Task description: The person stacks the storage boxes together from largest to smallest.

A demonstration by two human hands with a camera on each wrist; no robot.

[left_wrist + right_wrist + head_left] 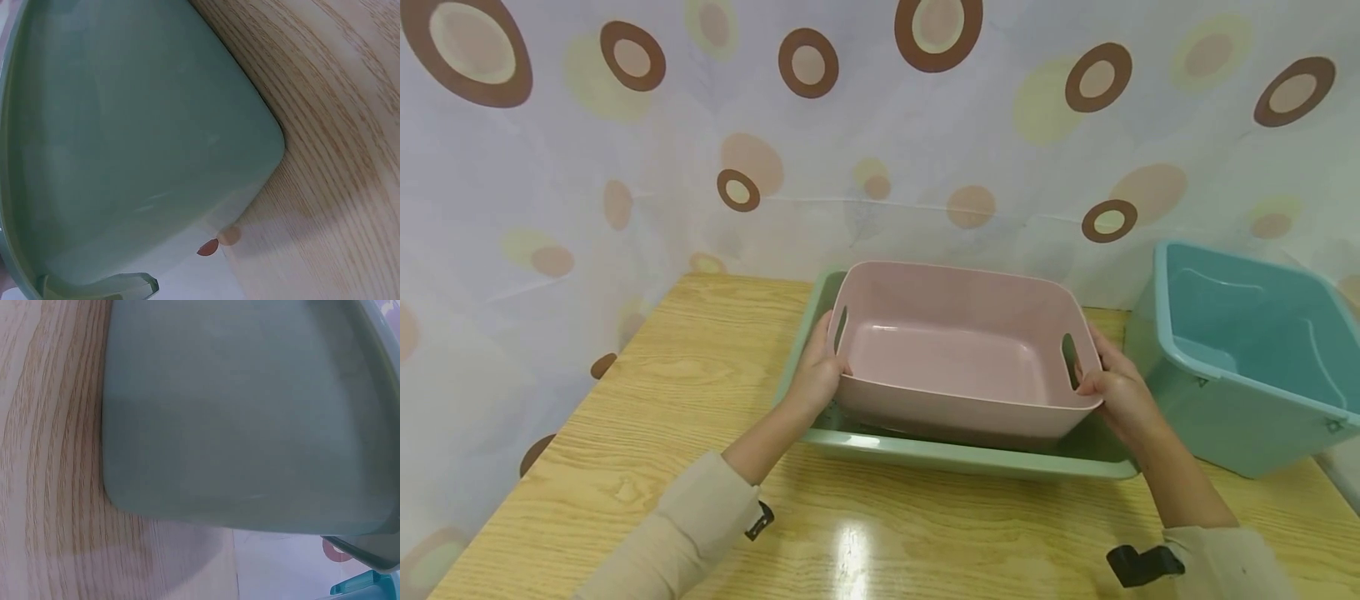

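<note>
Left hand (822, 367) and right hand (1120, 396) grip the pink tub (951, 354) by its end walls; it lies between them, within the green tub (962, 461), exact depth uncertain. Uneven tilt could wedge it or pinch either hand. Teal bin (1225, 412), close outside the right hand, restricts sideways clearance

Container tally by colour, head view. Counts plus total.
Pink tub with handle slots: 1
Green tub, around the pink one's lower part in this view: 1
Blue bin on the right: 1
Total: 3
</note>
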